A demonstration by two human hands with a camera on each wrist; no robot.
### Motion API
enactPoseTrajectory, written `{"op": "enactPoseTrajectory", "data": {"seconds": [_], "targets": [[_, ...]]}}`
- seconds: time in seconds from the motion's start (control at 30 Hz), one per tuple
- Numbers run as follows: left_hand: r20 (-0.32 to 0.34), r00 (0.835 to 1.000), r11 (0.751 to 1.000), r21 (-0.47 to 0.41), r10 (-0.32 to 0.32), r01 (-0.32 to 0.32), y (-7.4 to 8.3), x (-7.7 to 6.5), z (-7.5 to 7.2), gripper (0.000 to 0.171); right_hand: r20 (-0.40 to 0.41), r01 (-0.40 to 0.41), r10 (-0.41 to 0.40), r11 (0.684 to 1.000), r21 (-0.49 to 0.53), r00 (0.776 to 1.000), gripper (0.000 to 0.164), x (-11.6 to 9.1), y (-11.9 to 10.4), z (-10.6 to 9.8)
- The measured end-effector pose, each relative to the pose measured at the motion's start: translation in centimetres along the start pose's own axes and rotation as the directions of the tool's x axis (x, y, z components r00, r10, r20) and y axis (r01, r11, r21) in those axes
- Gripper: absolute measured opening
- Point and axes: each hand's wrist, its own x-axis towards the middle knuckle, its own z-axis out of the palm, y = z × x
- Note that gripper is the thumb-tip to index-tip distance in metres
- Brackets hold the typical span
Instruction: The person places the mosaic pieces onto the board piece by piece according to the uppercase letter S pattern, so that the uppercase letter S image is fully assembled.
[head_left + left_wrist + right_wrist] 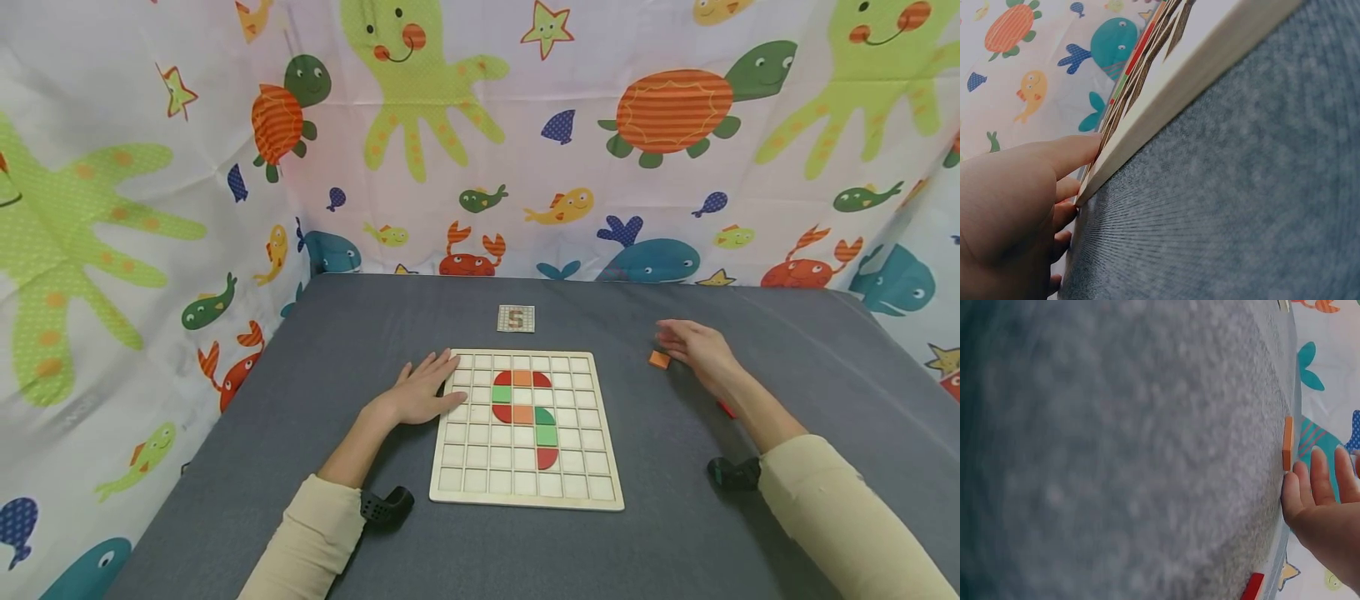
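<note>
A wooden grid board (525, 503) lies on the dark grey table, with red, orange and green pieces (545, 435) set in its cells in an S shape. My left hand (417, 393) rests along the board's upper left edge, fingers extended and thumb over the rim. Off to the right, my right hand (703, 354) is beside a loose orange square tile (659, 360), its fingers relaxed and holding nothing. In the right wrist view the fingertips come right up to the end of that orange tile (1288, 443).
Beyond the board lies a small pattern card (516, 319) showing an S. A red piece (726, 409) sits partly hidden under the right forearm. Behind the table hangs a curtain (480, 75) printed with sea animals. Each wrist wears a black device (387, 506).
</note>
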Motion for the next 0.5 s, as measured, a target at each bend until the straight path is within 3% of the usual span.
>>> {"op": "enactPoseTrajectory", "data": {"seconds": [0.1,0.2,0.37,0.5], "targets": [[0.002,1.000,1.000,0.004,-0.003,0.003,0.07,0.03,-0.03,0.072,0.045,0.005,-0.002,0.998,-0.059,0.999,0.047,-0.09,-0.03,-0.23],[-0.003,1.000,1.000,0.002,0.000,0.000,0.10,0.02,-0.05,0.072,0.104,0.043,-0.027,0.987,-0.155,0.994,0.053,-0.23,-0.03,-0.49],[-0.009,1.000,1.000,-0.006,0.007,-0.007,0.20,-0.09,-0.10,0.071,0.197,0.151,-0.093,0.941,-0.304,0.976,0.055,-0.34,0.13,-0.82],[-0.009,1.000,1.000,-0.009,0.004,-0.004,0.27,-0.14,-0.09,0.072,0.236,0.215,-0.136,0.911,-0.352,0.962,0.052,-0.30,0.29,-0.92]]}}
